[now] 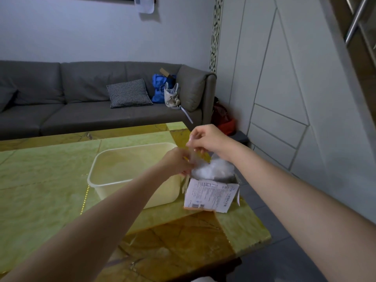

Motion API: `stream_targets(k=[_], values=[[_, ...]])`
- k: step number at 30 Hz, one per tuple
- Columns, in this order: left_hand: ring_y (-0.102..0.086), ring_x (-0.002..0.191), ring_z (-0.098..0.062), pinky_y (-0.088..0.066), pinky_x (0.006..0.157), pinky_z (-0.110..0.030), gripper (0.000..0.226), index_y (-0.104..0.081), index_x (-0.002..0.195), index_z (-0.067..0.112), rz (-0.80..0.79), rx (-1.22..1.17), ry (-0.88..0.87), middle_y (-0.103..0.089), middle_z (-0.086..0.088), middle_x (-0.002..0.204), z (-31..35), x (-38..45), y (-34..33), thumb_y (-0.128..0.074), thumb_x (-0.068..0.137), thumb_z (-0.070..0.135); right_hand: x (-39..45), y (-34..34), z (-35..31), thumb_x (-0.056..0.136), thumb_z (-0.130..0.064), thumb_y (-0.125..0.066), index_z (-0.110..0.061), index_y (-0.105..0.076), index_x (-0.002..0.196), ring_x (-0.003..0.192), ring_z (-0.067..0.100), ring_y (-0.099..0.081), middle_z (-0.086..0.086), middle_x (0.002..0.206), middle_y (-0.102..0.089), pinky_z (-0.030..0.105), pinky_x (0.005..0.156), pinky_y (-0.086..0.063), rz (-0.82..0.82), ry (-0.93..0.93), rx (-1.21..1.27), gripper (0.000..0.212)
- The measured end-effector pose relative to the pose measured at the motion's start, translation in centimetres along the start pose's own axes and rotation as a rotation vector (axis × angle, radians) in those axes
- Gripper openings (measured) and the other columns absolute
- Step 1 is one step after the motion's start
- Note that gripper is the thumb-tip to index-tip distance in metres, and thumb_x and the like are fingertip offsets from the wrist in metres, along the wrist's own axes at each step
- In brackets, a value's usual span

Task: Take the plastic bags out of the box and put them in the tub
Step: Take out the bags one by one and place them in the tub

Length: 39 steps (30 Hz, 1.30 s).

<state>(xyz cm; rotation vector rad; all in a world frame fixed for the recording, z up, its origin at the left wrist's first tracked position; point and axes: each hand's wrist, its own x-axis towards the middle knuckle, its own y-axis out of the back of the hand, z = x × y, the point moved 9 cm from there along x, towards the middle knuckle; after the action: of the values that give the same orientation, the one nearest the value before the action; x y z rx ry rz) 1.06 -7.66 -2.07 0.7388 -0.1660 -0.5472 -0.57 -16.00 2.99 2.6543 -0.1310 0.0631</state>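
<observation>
I see a green and amber marble-patterned table (50, 180) filling the near left. Beyond it a grey sofa (81, 102) runs along the far wall. On the sofa: a black-and-white checked cushion (129, 93), and right of it a blue bag (159, 88) with a pale bag (172, 96) leaning in front. White panelled cabinets (284, 88) stand right.
</observation>
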Motion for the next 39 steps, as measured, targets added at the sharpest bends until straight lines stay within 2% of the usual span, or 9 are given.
stream_targets(k=[3, 12, 18, 21, 24, 26, 29, 33, 39], values=[[-0.057, 0.053, -0.008, -0.050, 0.049, -0.011, 0.018, -0.061, 0.105, 0.004, -0.081, -0.074, 0.047, -0.061, -0.006, 0.067, -0.5, -0.4, -0.6, -0.061, 0.087, 0.008, -0.1, 0.5, -0.8, 0.083, 0.001, -0.067, -0.011, -0.053, 0.073, 0.056, 0.011, -0.052, 0.003, 0.067, -0.053, 0.016, 0.045, -0.041, 0.025, 0.023, 0.180, 0.021], [-0.062, 0.070, -0.014, -0.054, 0.072, -0.025, 0.023, -0.060, 0.103, -0.001, -0.202, -0.220, 0.089, -0.065, -0.008, 0.087, 0.0, -1.2, -0.3, -0.060, 0.089, 0.018, -0.1, 4.7, -4.7, 0.090, -0.001, -0.057, -0.016, -0.046, 0.072, 0.052, 0.012, -0.048, 0.004, 0.065, -0.050, 0.020, 0.049, -0.041, 0.250, 0.132, 0.709, 0.025], [-0.059, 0.096, -0.014, -0.050, 0.086, -0.028, 0.022, -0.064, 0.101, 0.008, -0.059, -0.502, -0.016, -0.063, -0.004, 0.106, 0.6, -2.0, 5.1, -0.056, 0.089, 0.024, 0.0, 7.0, -3.8, 0.091, -0.013, -0.060, -0.014, -0.056, 0.083, 0.081, 0.020, -0.059, 0.006, 0.087, -0.061, 0.038, 0.082, -0.052, 0.482, 0.072, 0.598, 0.009], [-0.059, 0.094, -0.019, -0.045, 0.092, -0.032, 0.021, -0.065, 0.095, 0.008, 0.098, -0.541, -0.019, -0.064, -0.006, 0.102, -0.5, -2.0, 7.5, -0.057, 0.089, 0.026, 0.2, 5.0, -2.9, 0.090, -0.044, -0.057, -0.008, -0.057, 0.105, 0.097, 0.027, -0.063, 0.013, 0.108, -0.064, 0.037, 0.082, -0.052, 0.285, -0.062, 0.702, 0.039], [-0.061, 0.099, -0.023, -0.048, 0.093, -0.035, 0.038, -0.062, 0.114, 0.005, 0.250, -0.547, 0.055, -0.065, -0.009, 0.105, -2.4, -1.9, 9.0, -0.062, 0.087, 0.031, -0.5, 2.9, -2.9, 0.081, -0.064, -0.053, -0.010, -0.050, 0.112, 0.099, 0.026, -0.062, 0.011, 0.108, -0.063, 0.037, 0.083, -0.052, 0.076, -0.176, 0.615, 0.062], [-0.060, 0.098, -0.023, -0.049, 0.091, -0.033, 0.041, -0.059, 0.119, 0.001, 0.270, -0.638, 0.058, -0.065, -0.010, 0.103, -2.8, -1.9, 9.2, -0.061, 0.088, 0.029, -0.6, 1.9, -3.1, 0.082, -0.051, -0.062, -0.011, -0.053, 0.110, 0.093, 0.022, -0.062, 0.008, 0.103, -0.063, 0.034, 0.080, -0.052, 0.028, -0.169, 0.524, 0.049], [-0.060, 0.091, -0.019, -0.050, 0.080, -0.027, 0.028, -0.062, 0.106, 0.004, 0.216, -0.714, 0.023, -0.063, -0.010, 0.100, -2.4, -1.8, 8.4, -0.059, 0.089, 0.025, 0.3, 2.3, -2.8, 0.089, -0.017, -0.064, -0.007, -0.060, 0.088, 0.065, 0.015, -0.056, 0.006, 0.077, -0.061, 0.029, 0.068, -0.048, 0.239, -0.124, 0.502, 0.011], [-0.055, 0.070, -0.010, -0.046, 0.064, -0.020, 0.016, -0.062, 0.089, 0.011, 0.244, -0.732, 0.061, -0.063, -0.003, 0.085, -3.4, -2.2, 8.6, -0.054, 0.093, 0.023, 0.7, 5.9, -1.8, 0.093, -0.016, -0.054, -0.012, -0.057, 0.074, 0.071, 0.022, -0.058, 0.009, 0.081, -0.058, 0.029, 0.063, -0.048, 0.670, -0.082, 0.081, 0.019], [-0.046, 0.059, -0.009, -0.039, 0.050, -0.015, 0.021, -0.055, 0.072, 0.011, 0.562, -0.863, 0.276, -0.060, 0.000, 0.059, -10.4, -3.5, 14.2, -0.052, 0.093, 0.014, 1.3, 4.0, -1.3, 0.090, -0.019, -0.062, -0.002, -0.071, 0.101, 0.095, 0.020, -0.060, 0.010, 0.103, -0.068, 0.031, 0.084, -0.049, 0.494, -0.027, -0.074, 0.022]])
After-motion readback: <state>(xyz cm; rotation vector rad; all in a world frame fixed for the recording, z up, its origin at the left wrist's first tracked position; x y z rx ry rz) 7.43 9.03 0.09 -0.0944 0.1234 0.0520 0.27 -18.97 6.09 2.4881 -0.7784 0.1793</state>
